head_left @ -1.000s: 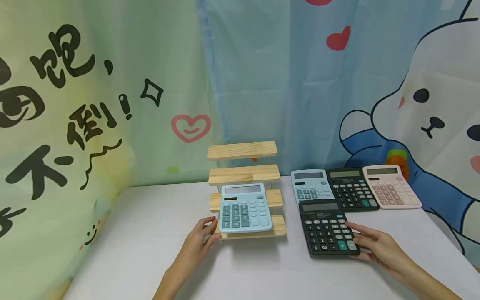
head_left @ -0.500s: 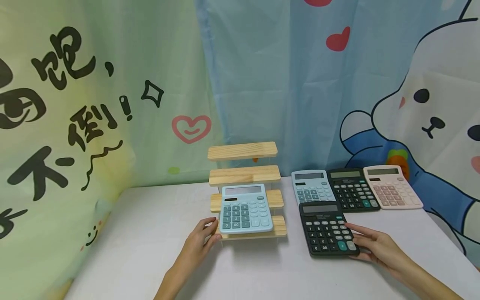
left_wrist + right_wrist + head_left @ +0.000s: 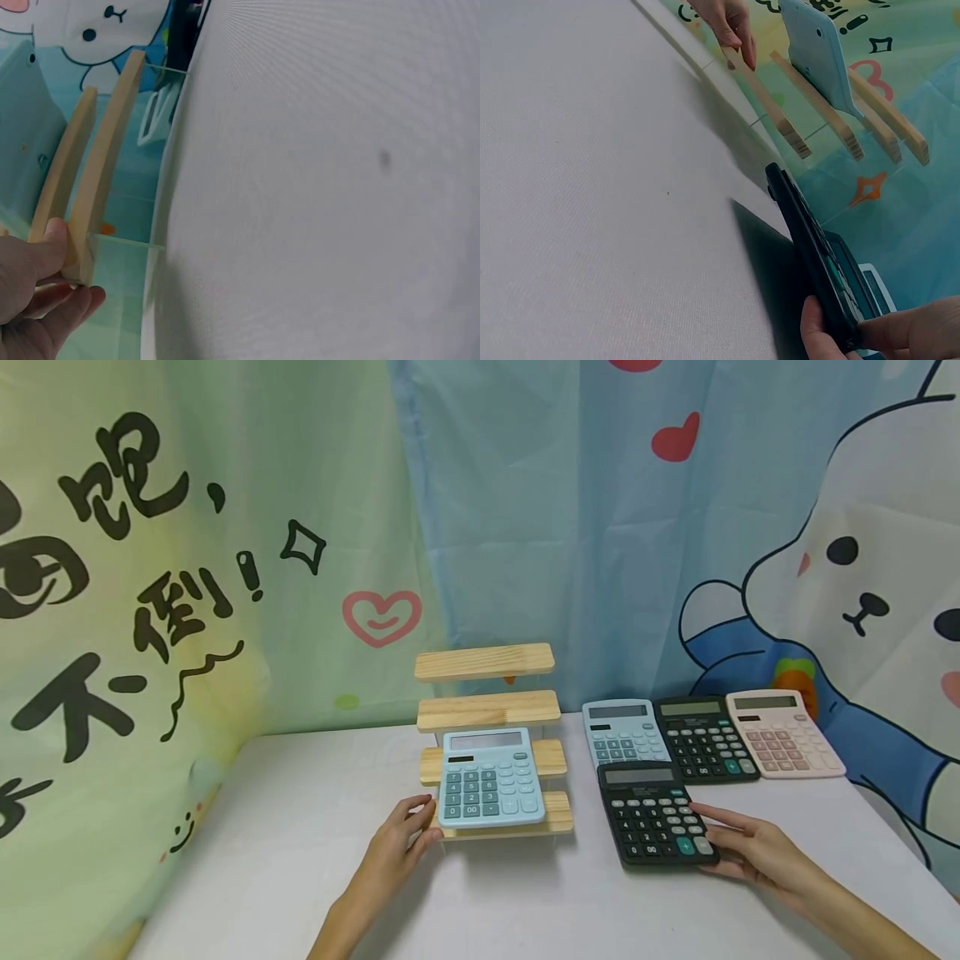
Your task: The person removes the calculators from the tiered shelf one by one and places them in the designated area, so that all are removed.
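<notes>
My left hand (image 3: 393, 843) pinches the left end of the lowest wooden shelf (image 3: 105, 172), thumb on top and fingers beneath in the left wrist view. On this stepped rack leans a light blue calculator (image 3: 491, 781), its keys facing me. To the right, a black calculator (image 3: 652, 818) with one green key is gripped at its right edge by my right hand (image 3: 768, 860). In the right wrist view thumb and fingers are on opposite faces of it, and its near corner stands off the table above a dark shadow. Its far edge overlaps the calculators behind.
Behind the held calculator lie a second blue calculator (image 3: 618, 731), another black one (image 3: 701, 731) and a pink one (image 3: 783, 735), side by side. The two upper wooden shelves (image 3: 487, 662) bear nothing. A printed curtain (image 3: 510, 527) hangs along the back of the white table (image 3: 300, 827).
The front edge of the black calculator in my right hand has risen slightly. My left hand and the blue calculator on the rack stay where they were.
</notes>
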`<action>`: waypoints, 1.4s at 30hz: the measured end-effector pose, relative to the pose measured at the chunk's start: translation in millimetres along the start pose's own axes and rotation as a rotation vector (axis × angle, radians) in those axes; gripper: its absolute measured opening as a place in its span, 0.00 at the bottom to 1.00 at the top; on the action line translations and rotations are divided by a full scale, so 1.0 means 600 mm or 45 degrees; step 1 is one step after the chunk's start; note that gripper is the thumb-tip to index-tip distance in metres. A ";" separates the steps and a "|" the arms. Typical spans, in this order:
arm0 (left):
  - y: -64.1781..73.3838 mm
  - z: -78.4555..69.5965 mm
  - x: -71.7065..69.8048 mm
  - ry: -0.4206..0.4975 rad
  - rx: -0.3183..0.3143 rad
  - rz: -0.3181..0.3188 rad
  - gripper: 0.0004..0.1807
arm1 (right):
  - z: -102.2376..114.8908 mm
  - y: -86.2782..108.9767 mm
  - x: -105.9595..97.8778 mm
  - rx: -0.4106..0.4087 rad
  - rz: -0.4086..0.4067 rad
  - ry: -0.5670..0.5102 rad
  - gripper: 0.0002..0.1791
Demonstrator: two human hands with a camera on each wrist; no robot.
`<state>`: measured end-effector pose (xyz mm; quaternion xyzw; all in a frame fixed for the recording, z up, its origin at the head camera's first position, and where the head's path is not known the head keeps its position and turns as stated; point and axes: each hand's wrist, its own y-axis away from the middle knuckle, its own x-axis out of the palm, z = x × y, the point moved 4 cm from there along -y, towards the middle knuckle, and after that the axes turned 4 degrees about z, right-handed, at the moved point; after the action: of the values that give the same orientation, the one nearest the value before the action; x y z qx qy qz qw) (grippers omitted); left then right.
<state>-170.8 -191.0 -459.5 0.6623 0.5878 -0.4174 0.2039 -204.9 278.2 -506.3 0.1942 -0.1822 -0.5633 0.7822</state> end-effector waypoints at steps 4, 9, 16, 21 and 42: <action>0.000 0.000 0.000 -0.006 -0.001 -0.001 0.28 | 0.000 -0.001 -0.001 0.000 0.010 -0.006 0.39; 0.001 0.001 0.000 -0.002 0.011 -0.009 0.27 | -0.001 -0.002 -0.004 0.000 0.023 -0.026 0.32; 0.000 0.000 0.000 -0.017 0.020 -0.019 0.27 | 0.000 -0.001 -0.008 0.019 0.011 -0.020 0.30; 0.000 0.000 0.000 -0.013 0.011 -0.017 0.27 | 0.001 -0.001 -0.007 0.031 -0.009 0.006 0.33; 0.001 -0.003 -0.001 -0.018 0.014 -0.014 0.26 | 0.009 0.008 0.009 0.008 -0.091 0.324 0.35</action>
<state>-169.7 -190.0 -458.4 0.6572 0.5877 -0.4265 0.2022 -202.1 273.9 -499.0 0.2728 -0.0760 -0.5609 0.7779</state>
